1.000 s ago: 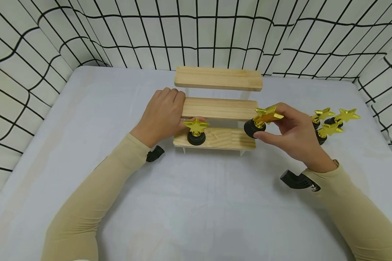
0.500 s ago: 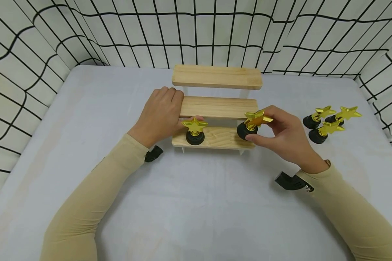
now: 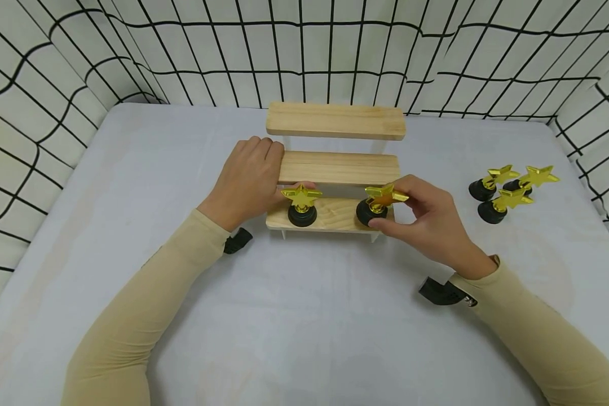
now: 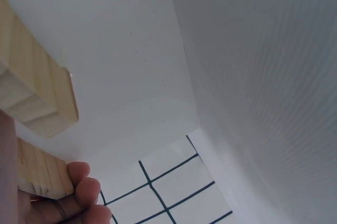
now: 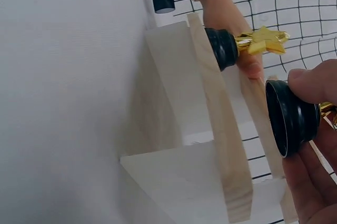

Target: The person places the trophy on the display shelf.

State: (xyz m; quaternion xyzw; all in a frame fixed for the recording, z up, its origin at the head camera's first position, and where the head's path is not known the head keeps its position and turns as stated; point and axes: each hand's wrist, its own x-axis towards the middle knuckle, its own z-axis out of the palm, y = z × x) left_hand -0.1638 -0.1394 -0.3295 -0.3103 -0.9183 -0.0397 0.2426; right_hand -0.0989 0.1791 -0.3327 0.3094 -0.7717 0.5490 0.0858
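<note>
A three-tier wooden stand with white side supports has a top board [image 3: 335, 120], a middle board [image 3: 341, 168] and a bottom board [image 3: 337, 215]. My left hand [image 3: 251, 177] grips the left end of the middle board; its fingertips [image 4: 87, 191] curl round a board end in the left wrist view. One gold star trophy [image 3: 302, 207] stands upright on the bottom board's left part. My right hand [image 3: 431, 220] pinches another star trophy [image 3: 369, 213] over that board's right end. In the right wrist view, this trophy's black base [image 5: 295, 116] is apart from the board and its underside shows.
Several more things surround the stand: a group of three star trophies [image 3: 507, 198] lies tilted on the white tabletop [image 3: 304, 316] at the right. Black wire mesh [image 3: 330, 48] rises behind the table and along both sides.
My right hand has carried its trophy leftward, from beyond the bottom board's right end to over it. My left hand keeps its grip on the middle board.
</note>
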